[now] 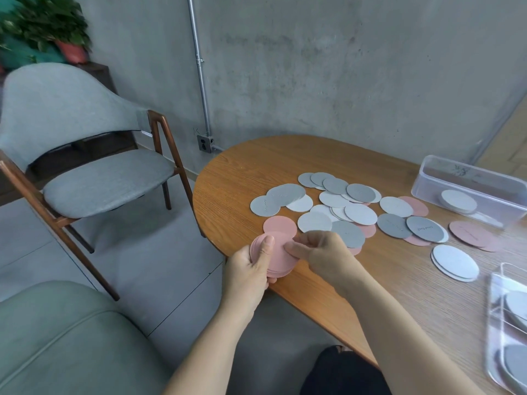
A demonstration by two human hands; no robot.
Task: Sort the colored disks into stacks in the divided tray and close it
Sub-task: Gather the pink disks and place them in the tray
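At the upper left of the frame a potted plant is sitting on a dark shelf, and below it a grey chair with wooden legs is standing on the floor. A green cushion is filling the lower left corner.

Near the middle, over the rounded left end of the wooden table, the left hand is gripping a pink stack of disks, with its thumb lying on top and its fingers curled underneath. The right hand is pinching the right edge of the same stack between thumb and fingertips. A single pink disk is lying flat on the table just beyond the stack.

Right of that, loose disks in grey, white and pink are lying overlapped across the table (some bearing faint writing too small to read). Further right, a low pink pile and a white pile are resting on the wood, apart from each other.

At the upper right a clear box is holding a short white stack. At the lower right edge a clear tray, partly cut off by the frame, is holding grey and white disks.
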